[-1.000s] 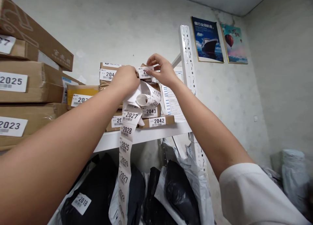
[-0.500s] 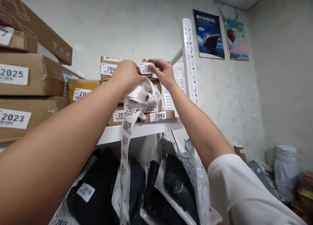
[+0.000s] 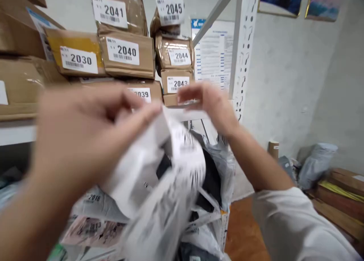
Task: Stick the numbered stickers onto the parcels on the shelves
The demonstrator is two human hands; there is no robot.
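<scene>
My left hand point(image 3: 85, 136) is close to the camera and blurred, its fingers closed on a long strip of white numbered labels point(image 3: 167, 174) that hangs down from it. My right hand point(image 3: 212, 105) is just right of it, in front of the shelf edge, smeared by motion; its fingers are near the top of the strip. Behind the hands, brown parcels sit stacked on the white shelf point(image 3: 17, 134). The top small parcel carries a label reading 2045 point(image 3: 170, 11), with parcels 2044 point(image 3: 179, 56) and 2043 point(image 3: 178, 84) under it.
More labelled boxes, 2041 point(image 3: 109, 11), 2040 point(image 3: 123, 51) and 2030 point(image 3: 76, 59), fill the shelf to the left. A white perforated upright point(image 3: 244, 45) stands at the right. Black and white mailer bags point(image 3: 213, 177) lie below. Boxes point(image 3: 338, 193) and a grey bag lie on the floor at right.
Both hands have come away from the top parcel and dropped lower and nearer to me, with the strip. Label 2045 now sits on that parcel. The view has moved closer and down.
</scene>
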